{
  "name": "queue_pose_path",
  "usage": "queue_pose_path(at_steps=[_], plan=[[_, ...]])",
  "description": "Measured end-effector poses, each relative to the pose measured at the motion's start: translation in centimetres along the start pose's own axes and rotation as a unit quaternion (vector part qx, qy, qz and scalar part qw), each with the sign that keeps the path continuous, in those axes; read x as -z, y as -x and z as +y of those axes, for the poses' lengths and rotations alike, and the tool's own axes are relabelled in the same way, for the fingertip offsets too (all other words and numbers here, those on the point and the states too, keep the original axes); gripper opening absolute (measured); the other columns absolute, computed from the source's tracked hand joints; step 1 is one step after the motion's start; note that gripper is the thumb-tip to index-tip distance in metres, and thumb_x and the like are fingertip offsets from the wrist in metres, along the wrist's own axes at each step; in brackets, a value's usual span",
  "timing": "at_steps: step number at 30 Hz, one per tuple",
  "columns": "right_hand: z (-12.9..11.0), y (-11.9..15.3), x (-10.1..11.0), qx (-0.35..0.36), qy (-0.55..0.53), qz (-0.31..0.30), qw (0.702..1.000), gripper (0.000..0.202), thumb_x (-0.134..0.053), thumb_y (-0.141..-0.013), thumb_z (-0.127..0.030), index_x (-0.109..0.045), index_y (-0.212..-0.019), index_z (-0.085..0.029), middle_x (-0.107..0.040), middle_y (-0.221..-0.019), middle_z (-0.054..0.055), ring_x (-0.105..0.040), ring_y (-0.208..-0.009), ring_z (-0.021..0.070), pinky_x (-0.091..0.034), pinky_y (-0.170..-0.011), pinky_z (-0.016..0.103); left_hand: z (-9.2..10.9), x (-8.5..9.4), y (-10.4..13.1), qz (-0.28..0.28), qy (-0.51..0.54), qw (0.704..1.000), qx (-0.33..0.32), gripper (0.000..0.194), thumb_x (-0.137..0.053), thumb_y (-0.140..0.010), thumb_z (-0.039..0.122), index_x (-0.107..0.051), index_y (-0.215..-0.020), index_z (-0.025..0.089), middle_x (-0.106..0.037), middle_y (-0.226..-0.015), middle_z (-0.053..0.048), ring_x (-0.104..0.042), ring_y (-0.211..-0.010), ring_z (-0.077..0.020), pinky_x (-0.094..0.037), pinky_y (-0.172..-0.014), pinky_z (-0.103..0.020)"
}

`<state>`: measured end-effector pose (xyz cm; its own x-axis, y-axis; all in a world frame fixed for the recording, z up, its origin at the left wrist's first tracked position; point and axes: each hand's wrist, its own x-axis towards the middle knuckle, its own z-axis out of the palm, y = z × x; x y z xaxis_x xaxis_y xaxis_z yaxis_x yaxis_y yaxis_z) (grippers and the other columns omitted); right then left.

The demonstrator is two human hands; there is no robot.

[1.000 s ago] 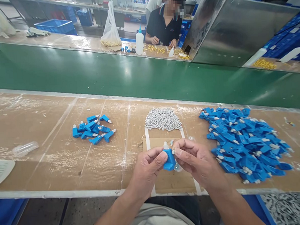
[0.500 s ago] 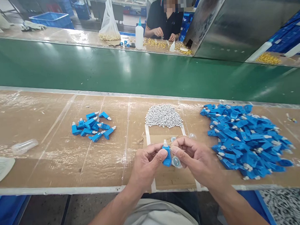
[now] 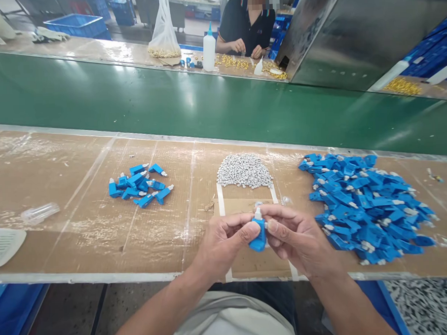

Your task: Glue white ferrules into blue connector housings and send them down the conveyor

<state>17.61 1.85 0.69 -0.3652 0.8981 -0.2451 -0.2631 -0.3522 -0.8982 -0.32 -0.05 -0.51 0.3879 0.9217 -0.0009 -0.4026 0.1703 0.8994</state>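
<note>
Between my hands is a blue plastic piece (image 3: 257,238) with a white tip pointing away from me. My left hand (image 3: 230,241) pinches its left side between thumb and fingers. At its right side, the thumb and fingers of my right hand (image 3: 295,233) are closed at a small pale part, mostly hidden by the fingertips. Beyond the hands lies a heap of small grey-white pieces (image 3: 244,170). A large pile of blue pieces with white tips (image 3: 365,201) is on the right, and a smaller group of blue pieces (image 3: 137,183) on the left.
A clear plastic cup (image 3: 40,213) lies at the left. The green belt (image 3: 150,104) runs across behind the cardboard-covered table (image 3: 89,232). Across it, a person in a dark shirt (image 3: 245,28) handles small parts near a white bottle (image 3: 208,49). A metal housing (image 3: 358,33) stands back right.
Both hands have shifted slightly right with the blue piece. My right fingers have come up against its side, now covering the clear round item seen beside it before.
</note>
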Motion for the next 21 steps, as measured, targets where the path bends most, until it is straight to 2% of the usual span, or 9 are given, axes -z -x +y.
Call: queue_pose_path(at_steps=[4, 11, 16, 18, 20, 21], plan=[[0.3, 0.4, 0.5, 0.02, -0.01, -0.01, 1.0, 0.025, -0.083, -0.081, -0.037, -0.082, -0.104, -0.025, -0.063, -0.064, -0.001, -0.052, -0.042, 0.0053, -0.04, -0.036, 0.014, 1.2, -0.5, 0.1, 0.001, -0.085, 0.996, -0.032, 0.028, -0.058, -0.099, 0.034, -0.08, -0.091, 0.018, -0.065, -0.079, -0.002, -0.055, -0.078, -0.0149, -0.042, -0.075, -0.026], [0.1, 0.7, 0.4, 0.044, -0.011, 0.0, 0.999, 0.024, -0.085, -0.077, -0.035, -0.084, -0.099, -0.025, -0.061, -0.071, 0.0, -0.056, -0.046, 0.0074, -0.046, -0.036, 0.016, 2.1, -0.6, 0.3, 0.004, -0.171, 0.984, -0.059, 0.027, -0.059, -0.099, 0.032, -0.081, -0.089, 0.021, -0.064, -0.078, -0.001, -0.056, -0.078, -0.0143, -0.043, -0.076, -0.024], [0.3, 1.1, -0.7, 0.014, 0.007, 0.01, 1.0, 0.03, -0.087, -0.075, -0.041, -0.083, -0.1, -0.026, -0.065, -0.066, 0.002, -0.058, -0.05, 0.0112, -0.05, -0.042, 0.02, 2.5, -1.3, 1.4, 0.017, -0.19, 0.98, -0.061, 0.027, -0.058, -0.099, 0.033, -0.081, -0.095, 0.02, -0.065, -0.079, -0.003, -0.056, -0.079, -0.0154, -0.045, -0.077, -0.027], [0.8, 1.2, -0.9, 0.005, 0.038, 0.036, 0.999, 0.036, -0.088, -0.073, -0.044, -0.082, -0.104, -0.027, -0.066, -0.068, 0.002, -0.058, -0.053, 0.0125, -0.051, -0.045, 0.022, 2.7, -1.1, 2.2, 0.021, -0.206, 0.977, -0.052, 0.027, -0.059, -0.097, 0.036, -0.081, -0.096, 0.02, -0.066, -0.079, -0.003, -0.057, -0.078, -0.0159, -0.046, -0.076, -0.028], [1.3, 1.4, -0.4, 0.009, 0.091, 0.074, 0.993, 0.044, -0.088, -0.071, -0.047, -0.081, -0.11, -0.027, -0.066, -0.071, 0.003, -0.058, -0.056, 0.0143, -0.051, -0.047, 0.024, 3.3, 0.3, 3.1, 0.069, -0.232, 0.969, -0.044, 0.027, -0.063, -0.095, 0.04, -0.082, -0.095, 0.021, -0.069, -0.081, -0.004, -0.06, -0.076, -0.0164, -0.048, -0.071, -0.028], [1.7, 1.6, 0.1, 0.022, 0.123, 0.099, 0.987, 0.047, -0.087, -0.071, -0.049, -0.081, -0.111, -0.026, -0.066, -0.07, 0.003, -0.059, -0.056, 0.0154, -0.051, -0.047, 0.025, 3.9, 1.6, 3.6, 0.124, -0.26, 0.956, -0.047, 0.027, -0.065, -0.093, 0.042, -0.081, -0.096, 0.021, -0.071, -0.084, -0.005, -0.063, -0.077, -0.017, -0.05, -0.07, -0.028]])
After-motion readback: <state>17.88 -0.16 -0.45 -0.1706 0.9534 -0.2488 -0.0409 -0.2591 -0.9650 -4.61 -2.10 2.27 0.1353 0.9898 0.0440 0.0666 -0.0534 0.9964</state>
